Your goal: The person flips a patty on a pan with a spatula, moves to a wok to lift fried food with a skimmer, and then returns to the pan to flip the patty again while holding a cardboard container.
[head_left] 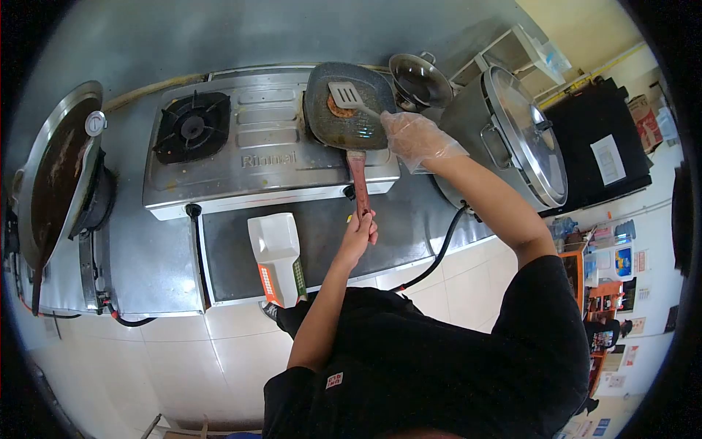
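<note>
A square dark frying pan (330, 134) sits over the right burner of a two-burner gas stove (268, 178). My left hand (357, 238) is wrapped round the pan's reddish-brown handle (359, 182). In my right hand (418, 136), which wears a clear plastic glove, is a slotted spatula (346, 95) with a pale blade. That blade lies over a round browned patty (338, 110) in the pan and hides part of it.
An open paper takeaway box (274, 235) stands on the counter before the stove. A small wok (420, 79) and a large lidded pot (475, 110) are at the right. Far left is a wide pan of dark liquid (55, 168) with a thermometer (96, 124). Behind, a person (605, 335) is in the distance.
</note>
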`<control>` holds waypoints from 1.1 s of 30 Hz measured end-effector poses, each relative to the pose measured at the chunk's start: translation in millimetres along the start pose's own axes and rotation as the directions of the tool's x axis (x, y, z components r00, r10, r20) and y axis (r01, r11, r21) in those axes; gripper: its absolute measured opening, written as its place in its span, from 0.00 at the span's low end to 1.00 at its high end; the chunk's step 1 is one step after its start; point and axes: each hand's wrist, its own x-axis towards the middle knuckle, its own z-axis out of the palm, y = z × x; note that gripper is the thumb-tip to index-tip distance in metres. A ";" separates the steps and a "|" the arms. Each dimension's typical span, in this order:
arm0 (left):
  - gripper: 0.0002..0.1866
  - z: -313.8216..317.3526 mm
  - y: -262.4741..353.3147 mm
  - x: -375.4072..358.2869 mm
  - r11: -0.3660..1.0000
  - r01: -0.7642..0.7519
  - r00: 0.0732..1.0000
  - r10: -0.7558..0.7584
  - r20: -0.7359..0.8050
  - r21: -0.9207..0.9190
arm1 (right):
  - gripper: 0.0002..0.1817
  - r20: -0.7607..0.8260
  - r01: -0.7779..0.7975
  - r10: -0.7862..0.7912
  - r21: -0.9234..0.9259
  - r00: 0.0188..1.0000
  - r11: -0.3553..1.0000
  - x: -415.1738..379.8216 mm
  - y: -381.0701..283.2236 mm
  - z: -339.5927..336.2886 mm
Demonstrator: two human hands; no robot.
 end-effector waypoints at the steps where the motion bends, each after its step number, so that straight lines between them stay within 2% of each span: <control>1: 0.12 -0.1 0.0 0.3 1.000 -0.001 1.000 0.001 -0.002 -0.003 | 0.09 0.006 -0.019 0.019 -0.002 1.000 1.000 0.9 -1.7 0.1; 8: 0.11 -0.7 1.9 -1.0 1.000 0.009 1.000 -0.010 0.027 0.023 | 0.10 -0.010 -0.030 0.030 0.013 0.999 0.999 4.0 -2.3 1.7; 14: 0.11 -0.3 -1.8 -0.1 0.999 0.013 0.999 -0.012 0.038 -0.029 | 0.09 -0.042 -0.024 0.025 0.033 0.999 0.999 5.2 -6.6 3.2; 17: 0.11 -2.0 -4.3 2.2 1.000 0.007 0.999 -0.007 0.032 0.006 | 0.08 -0.106 0.067 -0.073 -0.061 0.992 0.996 2.3 -4.3 6.0; 20: 0.11 1.7 -0.4 0.9 0.999 0.021 0.999 -0.019 0.038 -0.048 | 0.07 -0.195 0.141 -0.185 -0.216 0.963 0.966 17.7 23.6 35.3; 23: 0.11 8.6 8.3 -1.9 0.999 0.028 0.999 -0.027 0.023 -0.038 | 0.10 -0.116 0.044 -0.064 -0.166 0.991 0.985 1.2 9.6 3.4; 29: 0.12 23.0 26.7 -4.9 0.991 0.059 0.998 -0.056 0.025 -0.123 | 0.12 -0.048 0.116 -0.134 -0.270 0.990 0.956 -8.6 -21.9 28.8; 30: 0.12 24.8 29.3 -4.7 0.991 0.061 0.998 -0.058 0.025 -0.123 | 0.20 0.028 0.127 -0.124 -0.284 0.992 0.951 -7.6 -28.7 30.9; 33: 0.12 26.5 33.9 -2.7 0.990 0.056 0.998 -0.054 0.019 -0.129 | 0.28 0.211 0.168 -0.117 -0.242 0.971 0.956 1.3 -33.4 22.5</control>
